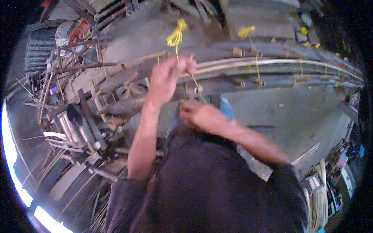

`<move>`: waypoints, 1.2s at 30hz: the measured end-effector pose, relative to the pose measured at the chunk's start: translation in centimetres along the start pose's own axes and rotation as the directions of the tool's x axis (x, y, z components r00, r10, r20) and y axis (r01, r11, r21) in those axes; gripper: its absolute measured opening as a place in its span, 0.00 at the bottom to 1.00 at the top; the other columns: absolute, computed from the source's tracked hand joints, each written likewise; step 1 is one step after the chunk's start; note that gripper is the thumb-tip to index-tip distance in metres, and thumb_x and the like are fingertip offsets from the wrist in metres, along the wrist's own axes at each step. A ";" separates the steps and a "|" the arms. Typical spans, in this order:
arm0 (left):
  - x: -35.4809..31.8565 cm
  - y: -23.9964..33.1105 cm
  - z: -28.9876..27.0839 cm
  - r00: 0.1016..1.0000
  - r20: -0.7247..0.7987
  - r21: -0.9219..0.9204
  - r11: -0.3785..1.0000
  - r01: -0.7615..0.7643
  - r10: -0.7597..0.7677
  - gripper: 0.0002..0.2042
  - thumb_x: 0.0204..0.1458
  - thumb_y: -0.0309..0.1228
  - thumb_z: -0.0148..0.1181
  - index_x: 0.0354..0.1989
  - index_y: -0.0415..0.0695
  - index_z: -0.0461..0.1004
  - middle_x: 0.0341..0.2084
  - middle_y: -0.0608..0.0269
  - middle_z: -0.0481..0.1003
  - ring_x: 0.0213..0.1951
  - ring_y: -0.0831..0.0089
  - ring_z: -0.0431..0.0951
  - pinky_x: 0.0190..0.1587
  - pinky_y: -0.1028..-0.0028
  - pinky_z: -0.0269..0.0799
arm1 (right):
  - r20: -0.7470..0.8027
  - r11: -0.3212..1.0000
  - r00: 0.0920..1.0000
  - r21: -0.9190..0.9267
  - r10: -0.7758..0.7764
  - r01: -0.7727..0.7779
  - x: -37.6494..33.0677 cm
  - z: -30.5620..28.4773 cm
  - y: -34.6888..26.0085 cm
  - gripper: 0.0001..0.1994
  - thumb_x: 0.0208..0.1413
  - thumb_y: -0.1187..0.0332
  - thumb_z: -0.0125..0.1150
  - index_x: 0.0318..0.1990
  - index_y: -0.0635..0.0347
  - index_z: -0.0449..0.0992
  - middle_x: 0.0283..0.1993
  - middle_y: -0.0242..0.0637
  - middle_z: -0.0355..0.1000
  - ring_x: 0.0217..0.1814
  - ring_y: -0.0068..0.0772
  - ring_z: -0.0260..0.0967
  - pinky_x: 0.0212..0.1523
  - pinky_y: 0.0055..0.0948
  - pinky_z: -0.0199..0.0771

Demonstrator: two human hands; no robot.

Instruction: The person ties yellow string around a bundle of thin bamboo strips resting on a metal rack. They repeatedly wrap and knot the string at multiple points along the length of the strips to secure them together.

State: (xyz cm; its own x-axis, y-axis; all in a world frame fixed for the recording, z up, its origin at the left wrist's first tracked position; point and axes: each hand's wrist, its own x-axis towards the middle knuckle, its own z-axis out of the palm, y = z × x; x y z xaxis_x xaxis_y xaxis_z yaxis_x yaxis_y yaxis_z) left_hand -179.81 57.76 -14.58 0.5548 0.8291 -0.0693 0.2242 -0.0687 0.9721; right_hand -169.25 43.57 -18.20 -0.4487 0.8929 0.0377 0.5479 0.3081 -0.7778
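Observation:
My left hand [165, 79] is raised over the long poles, its fingers pinched on a thin yellow cord [196, 83]. A looped hank of the same yellow cord [175, 37] hangs beyond its fingertips. From this hand the cord runs down toward my right hand [204, 116] and passes out of sight behind it. My right hand is closed in front of my body, slightly blurred; what its fingers hold is hidden. Just past the hands, pale thin strips [233, 62] lie lengthwise between two dark rails [279, 48].
Short wooden pegs [238, 51] stick out along the rails. Another yellow cord bundle [246, 32] hangs farther right. Wooden frames and sticks [77, 128] crowd the left. Long boards [320, 194] lean at the lower right, and grey floor [287, 112] shows right of my hands.

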 end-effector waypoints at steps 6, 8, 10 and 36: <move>12.8 -7.0 0.8 0.981 0.167 0.500 0.866 0.003 -0.100 0.20 0.59 0.44 0.46 0.34 0.40 0.78 0.28 0.51 0.79 0.33 0.58 0.79 0.41 0.63 0.72 | -0.068 0.870 0.995 -0.483 0.073 -0.097 2.3 -9.8 6.5 0.12 0.42 0.74 0.64 0.37 0.56 0.76 0.35 0.35 0.73 0.35 0.42 0.73 0.35 0.35 0.76; 15.1 -8.7 -0.2 0.961 0.276 0.610 0.778 -0.149 -0.032 0.21 0.57 0.47 0.47 0.33 0.43 0.80 0.30 0.51 0.79 0.34 0.52 0.79 0.42 0.58 0.72 | -0.247 0.942 0.967 -0.306 0.063 -0.140 2.1 -12.6 2.2 0.10 0.43 0.75 0.65 0.36 0.57 0.77 0.33 0.35 0.74 0.33 0.40 0.75 0.35 0.33 0.76; 13.8 -4.3 -1.1 0.942 0.214 0.656 0.753 0.058 -0.260 0.23 0.59 0.52 0.46 0.38 0.44 0.79 0.37 0.54 0.79 0.41 0.56 0.78 0.41 0.61 0.73 | -0.266 0.968 0.944 -0.103 0.194 -0.228 -1.6 -11.4 -2.4 0.08 0.45 0.75 0.65 0.35 0.58 0.79 0.32 0.35 0.75 0.33 0.37 0.76 0.36 0.31 0.77; -7.6 -1.7 -12.9 0.995 0.071 0.410 0.911 0.041 -0.076 0.13 0.55 0.34 0.58 0.45 0.43 0.76 0.39 0.53 0.79 0.43 0.55 0.79 0.49 0.62 0.72 | 0.213 0.636 0.639 0.091 0.740 -0.767 -5.4 3.8 -4.5 0.08 0.53 0.73 0.62 0.40 0.63 0.80 0.38 0.42 0.78 0.41 0.34 0.77 0.46 0.30 0.75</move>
State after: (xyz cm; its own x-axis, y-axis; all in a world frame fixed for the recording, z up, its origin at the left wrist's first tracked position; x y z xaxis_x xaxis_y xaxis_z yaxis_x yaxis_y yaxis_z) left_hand -194.76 58.73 -12.76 0.5917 0.7903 -0.1591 0.5551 -0.2562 0.7914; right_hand -171.99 36.07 -17.26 -0.0316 0.7281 -0.6847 0.6279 -0.5185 -0.5804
